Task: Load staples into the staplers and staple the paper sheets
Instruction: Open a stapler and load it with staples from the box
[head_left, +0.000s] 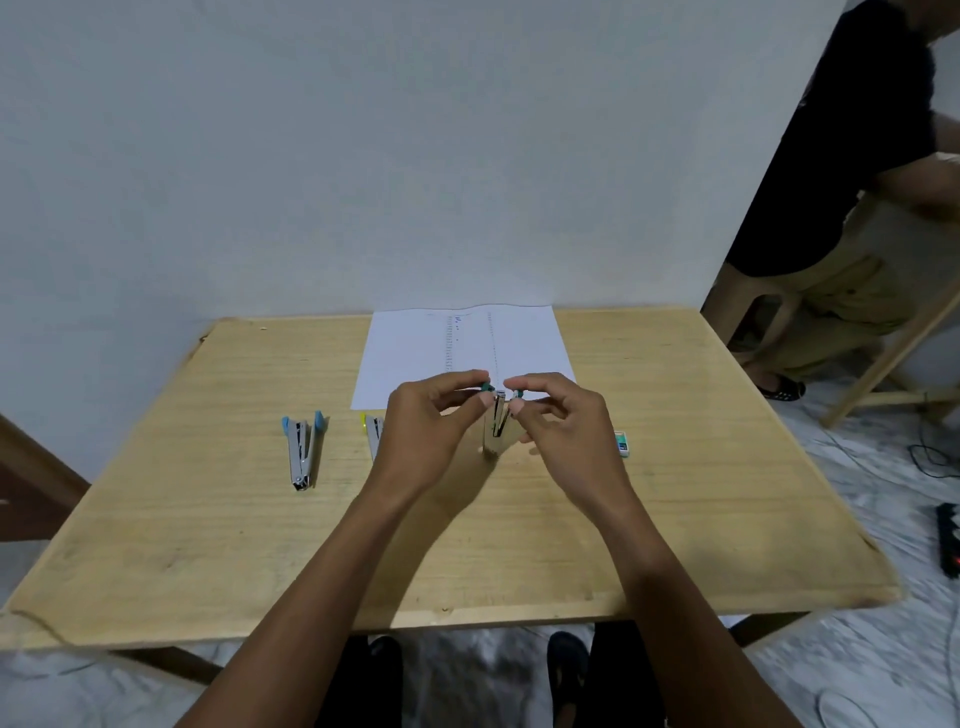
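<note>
Three staplers were on one table (208, 519). Item one: green stapler (496, 421), held upright just above the wood at frame centre, hinge down, its two arms splayed in a V. Left hand (426, 436) pinched one green tip between thumb and forefinger; right hand (566, 441) pinched the other likewise; the remaining fingers were loosely curled. Item two: blue stapler (302, 449), lay open at left. Item three: yellow stapler (373, 434), just left of the left hand and half hidden by it. Paper (462, 348) lay flat beyond the hands; a small box (622, 443), probably staples, sat at right. Staples in the green channel: could not be told. Risks, as judged: so slight a fingertip hold could slip, letting the sprung arms snap shut on a finger or the stapler drop; any loose strip would then scatter.
</note>
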